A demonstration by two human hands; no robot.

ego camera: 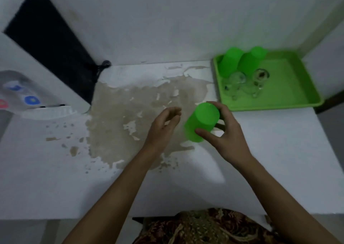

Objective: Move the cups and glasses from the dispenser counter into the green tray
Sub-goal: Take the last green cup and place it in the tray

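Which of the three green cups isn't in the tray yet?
The green cup gripped by the right hand over the counter. The other two cups already sit at the back of the green tray.

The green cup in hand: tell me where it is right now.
In the head view, the green cup is right of centre, upside down in the right hand, above the counter just short of the green tray's near-left corner, with the left hand open beside it.

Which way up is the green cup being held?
Upside down, tilted: the green cup shows its closed base up and rim down, gripped by the right hand above the counter.
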